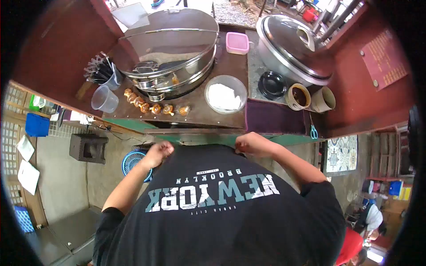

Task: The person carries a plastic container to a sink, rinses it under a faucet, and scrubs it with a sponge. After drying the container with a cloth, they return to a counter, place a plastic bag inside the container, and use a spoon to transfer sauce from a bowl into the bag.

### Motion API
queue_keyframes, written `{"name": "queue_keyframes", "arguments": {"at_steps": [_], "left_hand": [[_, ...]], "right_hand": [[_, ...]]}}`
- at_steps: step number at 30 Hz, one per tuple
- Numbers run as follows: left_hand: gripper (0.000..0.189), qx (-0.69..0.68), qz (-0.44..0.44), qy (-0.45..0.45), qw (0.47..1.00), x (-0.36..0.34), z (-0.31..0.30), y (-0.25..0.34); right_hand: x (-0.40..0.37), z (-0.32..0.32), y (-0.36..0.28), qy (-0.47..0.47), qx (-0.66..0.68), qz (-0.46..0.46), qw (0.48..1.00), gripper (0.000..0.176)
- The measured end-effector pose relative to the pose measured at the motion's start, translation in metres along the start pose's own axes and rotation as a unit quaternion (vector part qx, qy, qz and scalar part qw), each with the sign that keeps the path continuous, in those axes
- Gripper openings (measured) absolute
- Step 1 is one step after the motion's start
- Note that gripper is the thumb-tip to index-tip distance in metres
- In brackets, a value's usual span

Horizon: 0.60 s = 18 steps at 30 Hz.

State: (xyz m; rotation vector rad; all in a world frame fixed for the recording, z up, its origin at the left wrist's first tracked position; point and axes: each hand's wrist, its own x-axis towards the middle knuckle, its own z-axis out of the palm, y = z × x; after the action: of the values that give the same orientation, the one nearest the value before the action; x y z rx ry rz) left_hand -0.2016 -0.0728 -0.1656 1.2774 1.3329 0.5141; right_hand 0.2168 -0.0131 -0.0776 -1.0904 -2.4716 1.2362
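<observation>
My left hand (160, 153) is beside the lower left edge of my black T-shirt (213, 177), its fingers curled. My right hand (254, 144) is closed against the shirt's other side, close to the counter's front edge; its fingertips are hidden. Whether either hand pinches the cloth is hard to see. Above them on the brown counter (195, 117) lies a row of several small wrapped snacks (155, 109). A clear round tub with white contents (225, 95) stands to their right. A dark purple cloth (275, 118) is spread on the counter nearest my right hand.
A large round steel pan with a hinged lid (173, 44) stands at back left, and a big lidded pot (293, 48) at back right. A pink-lidded box (237, 43), black bowl (272, 84), cup of brown sauce (298, 96) and blue-handled scissors (313, 131) are around. A fan (133, 163) stands below.
</observation>
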Motion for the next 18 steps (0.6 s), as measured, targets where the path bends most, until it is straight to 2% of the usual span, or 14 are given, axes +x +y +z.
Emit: {"name": "queue_keyframes", "arguments": {"at_steps": [1,2,4,6,7,9,11,15,18], "left_hand": [[0.028,-0.063,-0.07,-0.036,0.995,-0.003,0.004,-0.007],[0.028,-0.097,-0.104,-0.06,0.988,-0.006,0.01,-0.015],[0.029,-0.069,-0.102,-0.058,0.991,-0.009,0.021,-0.03],[0.029,-0.006,-0.088,-0.028,0.996,-0.008,0.026,-0.045],[0.03,0.028,-0.082,-0.008,0.996,-0.006,0.026,-0.052],[0.03,0.082,-0.071,0.034,0.994,0.003,0.02,-0.066],[0.031,0.114,-0.061,0.071,0.989,0.014,0.014,-0.073],[0.031,0.141,-0.108,0.025,0.984,0.002,0.03,-0.088],[0.031,0.174,-0.171,-0.015,0.97,-0.035,0.042,-0.127]], "right_hand": [[0.001,-0.013,-0.016,-0.028,0.023,-0.017,0.999,0.011],[0.005,-0.028,-0.035,0.006,0.034,0.02,0.999,0.012],[0.016,-0.045,-0.041,0.143,0.034,0.022,0.989,0.013],[0.035,-0.06,-0.033,0.247,-0.087,0.035,0.964,0.011],[0.046,-0.068,-0.032,0.28,-0.108,0.042,0.953,0.01],[0.064,-0.076,-0.027,0.292,-0.11,0.062,0.948,0.01],[0.083,-0.077,-0.028,0.292,-0.174,0.008,0.94,0.012],[0.115,-0.057,-0.021,0.26,-0.317,-0.069,0.909,0.017],[0.124,-0.054,-0.024,0.274,-0.349,-0.005,0.896,0.024]]}}
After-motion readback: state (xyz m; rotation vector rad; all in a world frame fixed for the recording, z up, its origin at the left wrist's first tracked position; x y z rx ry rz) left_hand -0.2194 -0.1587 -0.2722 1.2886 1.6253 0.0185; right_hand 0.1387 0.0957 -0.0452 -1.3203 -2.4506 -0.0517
